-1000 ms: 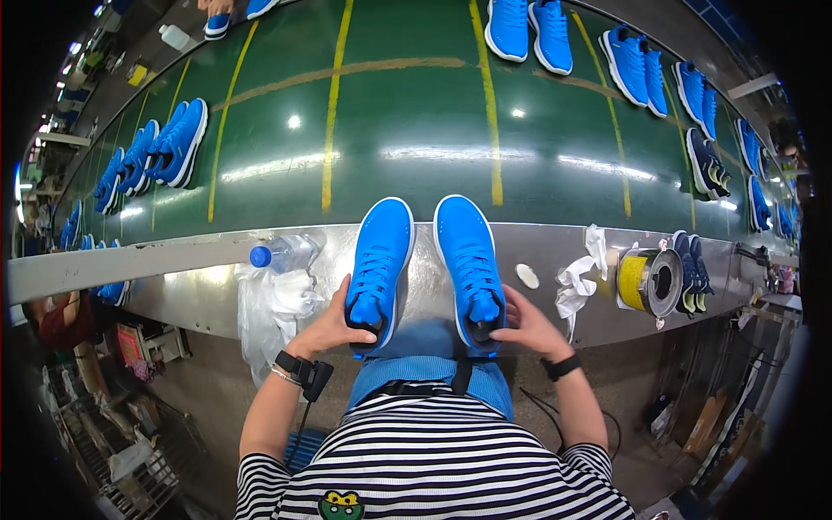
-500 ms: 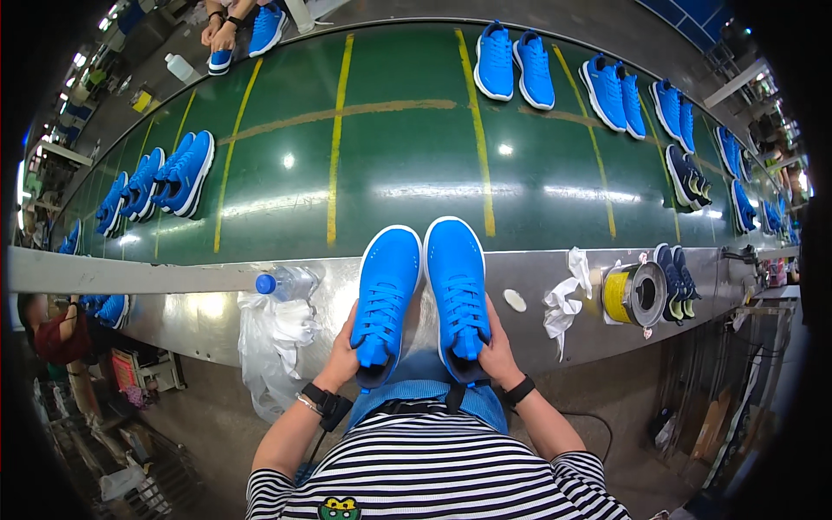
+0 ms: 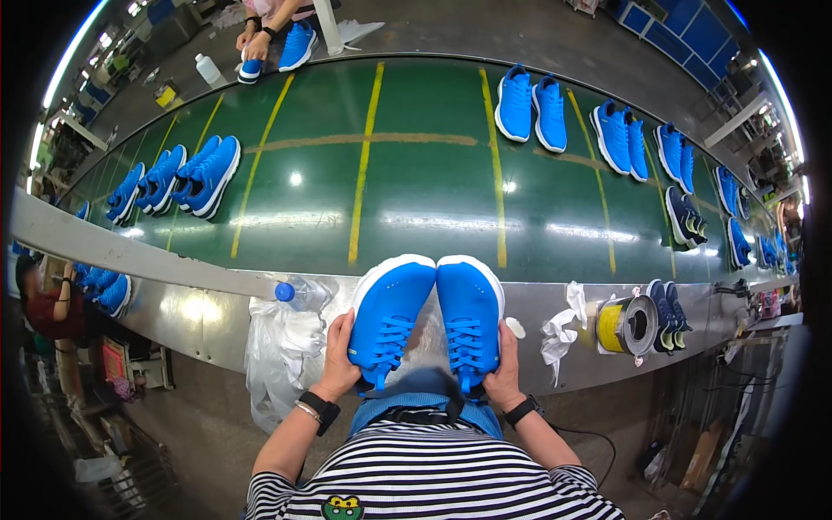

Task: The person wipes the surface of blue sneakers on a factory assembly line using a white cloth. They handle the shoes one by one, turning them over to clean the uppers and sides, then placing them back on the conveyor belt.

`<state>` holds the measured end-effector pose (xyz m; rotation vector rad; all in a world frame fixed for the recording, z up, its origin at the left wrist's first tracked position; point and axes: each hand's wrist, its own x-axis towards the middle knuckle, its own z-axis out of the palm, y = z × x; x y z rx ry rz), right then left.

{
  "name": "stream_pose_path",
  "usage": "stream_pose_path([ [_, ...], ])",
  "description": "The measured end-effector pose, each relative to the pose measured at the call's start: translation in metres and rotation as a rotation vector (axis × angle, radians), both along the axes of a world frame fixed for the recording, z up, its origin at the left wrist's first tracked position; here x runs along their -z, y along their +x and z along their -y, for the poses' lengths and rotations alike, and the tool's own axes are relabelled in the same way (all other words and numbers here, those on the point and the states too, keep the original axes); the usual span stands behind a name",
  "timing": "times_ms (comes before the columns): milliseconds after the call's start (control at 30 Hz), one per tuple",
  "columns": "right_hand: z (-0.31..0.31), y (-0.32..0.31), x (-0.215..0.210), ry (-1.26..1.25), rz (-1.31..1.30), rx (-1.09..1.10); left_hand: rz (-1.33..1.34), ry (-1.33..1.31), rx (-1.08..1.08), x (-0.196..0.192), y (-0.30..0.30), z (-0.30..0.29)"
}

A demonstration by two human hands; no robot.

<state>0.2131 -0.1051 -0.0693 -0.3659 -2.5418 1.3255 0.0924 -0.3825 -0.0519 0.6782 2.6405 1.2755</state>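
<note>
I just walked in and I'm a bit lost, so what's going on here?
Someone is holding a pair of blue shoes over a metal ledge: the left hand has the left shoe, the right hand the right shoe, toes close together and pointing away. More shoes stand on the green belt beyond. Across it, another person's hand is at a blue shoe too.

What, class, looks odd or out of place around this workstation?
A dark pair of shoes stands among blue pairs on the green belt, breaking the colour pattern. A plastic bag droops untidily over the front edge of the metal ledge.
</note>
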Motion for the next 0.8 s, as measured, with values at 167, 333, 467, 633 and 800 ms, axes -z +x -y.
stream_pose_path([
  [167,-0.004,0.005,-0.002,0.078,-0.013,0.013,-0.101,-0.043,-0.029,-0.001,0.002,0.004],
  [333,-0.002,0.005,-0.016,0.211,0.061,0.06,-0.213,-0.243,-0.114,0.002,0.007,0.003],
  [467,0.021,-0.015,-0.025,0.347,0.174,0.028,-0.117,-0.418,-0.101,-0.004,0.016,-0.021],
  [633,0.033,-0.03,-0.016,0.199,0.151,-0.111,0.216,-0.171,-0.057,0.015,0.008,-0.022],
  [800,-0.021,-0.024,0.023,-0.533,0.278,0.079,0.739,0.19,-0.176,0.033,-0.023,0.003],
])
